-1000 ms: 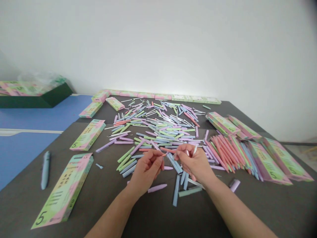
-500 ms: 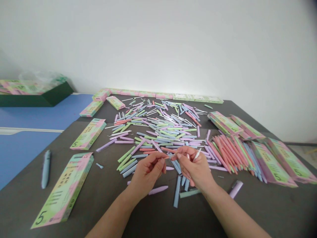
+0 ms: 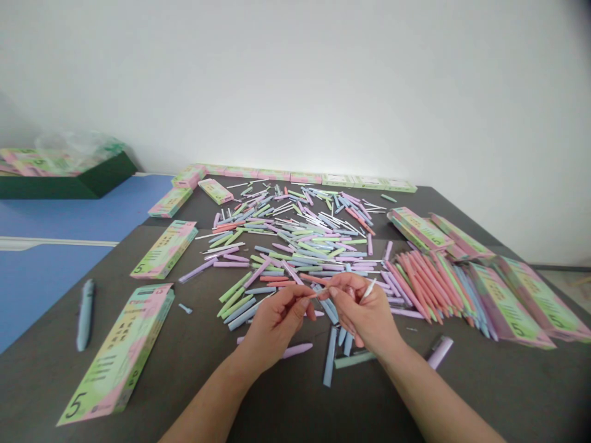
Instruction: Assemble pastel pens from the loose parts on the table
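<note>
My left hand (image 3: pixel 277 323) and my right hand (image 3: pixel 364 311) meet above the dark table's near side. Their fingertips nearly touch around a thin coral pen part (image 3: pixel 318 294). The left fingers pinch its end. My right hand grips a pen body, mostly hidden by the fingers, with a white stick (image 3: pixel 368 290) showing above them. Just below the hands lie loose pastel pen barrels, including a lilac one (image 3: pixel 298 351) and a blue one (image 3: pixel 329 357). A large heap of pastel pen parts and white refills (image 3: pixel 295 240) spreads beyond them.
Pastel printed pen boxes (image 3: pixel 120 351) lie at the table's left, and more line the far edge. Coral, lilac and blue pens (image 3: pixel 420 286) lie in rows at the right among boxes. A grey-blue pen (image 3: pixel 85 315) lies at the left. A blue surface and a dark green tray stand beyond the table's left edge.
My hands have drawn closer together around the thin coral part. My left hand has turned slightly, and the view has shifted a little.
</note>
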{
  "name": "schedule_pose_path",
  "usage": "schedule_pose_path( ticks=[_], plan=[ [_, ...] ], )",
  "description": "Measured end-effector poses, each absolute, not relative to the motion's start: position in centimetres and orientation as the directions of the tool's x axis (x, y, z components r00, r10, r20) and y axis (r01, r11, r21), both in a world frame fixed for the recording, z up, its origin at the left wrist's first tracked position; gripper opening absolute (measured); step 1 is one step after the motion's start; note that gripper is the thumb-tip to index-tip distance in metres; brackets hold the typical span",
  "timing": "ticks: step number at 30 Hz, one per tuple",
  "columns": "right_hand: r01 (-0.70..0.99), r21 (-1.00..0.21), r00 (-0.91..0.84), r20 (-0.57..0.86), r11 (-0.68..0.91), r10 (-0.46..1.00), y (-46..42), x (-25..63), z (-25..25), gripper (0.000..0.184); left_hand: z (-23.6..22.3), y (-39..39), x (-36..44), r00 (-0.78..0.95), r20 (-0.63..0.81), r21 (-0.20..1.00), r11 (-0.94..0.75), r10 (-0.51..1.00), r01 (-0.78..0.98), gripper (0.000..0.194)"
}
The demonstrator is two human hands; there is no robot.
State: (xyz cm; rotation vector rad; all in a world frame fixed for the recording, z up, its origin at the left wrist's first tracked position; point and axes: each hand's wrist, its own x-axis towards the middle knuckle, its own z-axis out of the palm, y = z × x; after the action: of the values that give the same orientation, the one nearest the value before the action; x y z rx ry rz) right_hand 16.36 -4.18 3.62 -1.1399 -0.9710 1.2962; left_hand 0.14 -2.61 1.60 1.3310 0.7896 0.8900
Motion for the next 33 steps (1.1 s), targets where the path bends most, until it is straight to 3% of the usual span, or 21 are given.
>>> schedule_pose_path(
  ticks=[23,33],
  plan=[
    [-0.113,-0.993,0.093,-0.051,-0.040,0.994,-4.2,16.7,3.0,0.027,1.6,-2.9,0.0,0.433,0.022,0.999,-0.032,0.901,0.016,0.019],
    [-0.104,-0.994,0.098,-0.034,-0.024,0.995,-4.2,16.9,2.3,0.028,1.8,-2.8,-0.1,0.438,0.098,0.994,-0.112,0.894,0.006,0.023]
  ],
)
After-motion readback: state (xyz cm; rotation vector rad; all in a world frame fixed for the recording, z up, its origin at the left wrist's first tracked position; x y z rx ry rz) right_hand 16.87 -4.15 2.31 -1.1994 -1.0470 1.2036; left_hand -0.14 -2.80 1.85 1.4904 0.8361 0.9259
